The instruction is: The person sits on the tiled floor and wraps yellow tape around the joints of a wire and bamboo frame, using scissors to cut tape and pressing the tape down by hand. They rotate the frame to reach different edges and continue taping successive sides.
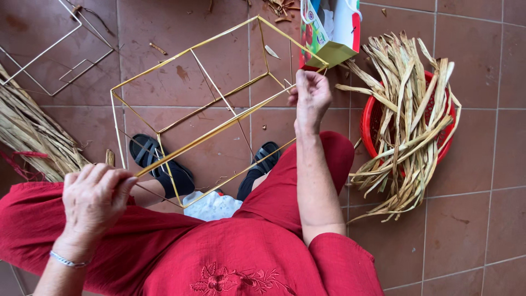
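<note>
While the person sits with red-clothed knees apart, a yellow wire box frame lies tilted across the lap and out over the brown tiled floor. Its long axis runs from lower left to upper right, so one end sits at each hand. The left hand is curled shut around the frame's near lower-left edge, just above the left knee. The right hand reaches out at arm's length and pinches a thin pale strand or the frame's wire at the far upper-right corner, fingers drawn together; which of the two it grips is too fine to tell. The frame's far end is nearer the right hand, its near end nearer the left.

Below the frame, two feet in black sandals rest on the tiles. To the right, well clear of the hands, a red plastic basket holds a heap of dried straw-coloured leaf strips. A colourful printed carton stands just beyond the frame's far corner. More dried strips lie at the left, and a white wire frame sits at the upper left.
</note>
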`<action>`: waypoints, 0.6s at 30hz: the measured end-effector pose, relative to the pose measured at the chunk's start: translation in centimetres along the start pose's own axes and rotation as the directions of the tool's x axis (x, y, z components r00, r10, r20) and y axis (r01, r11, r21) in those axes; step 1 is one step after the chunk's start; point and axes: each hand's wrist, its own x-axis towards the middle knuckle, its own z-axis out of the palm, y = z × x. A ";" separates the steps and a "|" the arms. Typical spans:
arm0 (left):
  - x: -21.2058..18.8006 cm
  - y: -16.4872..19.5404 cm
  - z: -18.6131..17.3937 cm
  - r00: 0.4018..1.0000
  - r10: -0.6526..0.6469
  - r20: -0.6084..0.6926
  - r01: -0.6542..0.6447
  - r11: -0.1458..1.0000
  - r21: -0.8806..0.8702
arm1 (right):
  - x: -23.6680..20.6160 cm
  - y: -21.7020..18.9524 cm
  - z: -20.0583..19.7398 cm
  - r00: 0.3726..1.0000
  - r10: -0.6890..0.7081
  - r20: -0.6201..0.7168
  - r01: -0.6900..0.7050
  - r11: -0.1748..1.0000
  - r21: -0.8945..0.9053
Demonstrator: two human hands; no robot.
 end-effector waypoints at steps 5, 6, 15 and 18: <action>-0.9 2.6 0.8 0.999 0.043 0.002 -0.043 0.998 -0.051 | -5.1 -1.0 -0.9 0.982 0.181 0.045 -0.186 0.960 0.208; -0.9 3.0 1.1 0.999 0.049 0.000 -0.049 0.997 -0.054 | -5.4 -1.0 -1.1 0.974 0.212 0.073 -0.224 0.946 0.234; -2.0 6.5 2.0 0.998 0.048 -0.039 -0.052 0.991 -0.123 | -6.6 0.4 -2.5 0.888 0.341 0.308 -0.434 0.843 0.318; -2.0 6.7 2.1 0.999 0.009 -0.048 -0.014 0.995 -0.102 | -7.2 1.0 -1.7 0.872 0.314 0.376 -0.432 0.855 0.288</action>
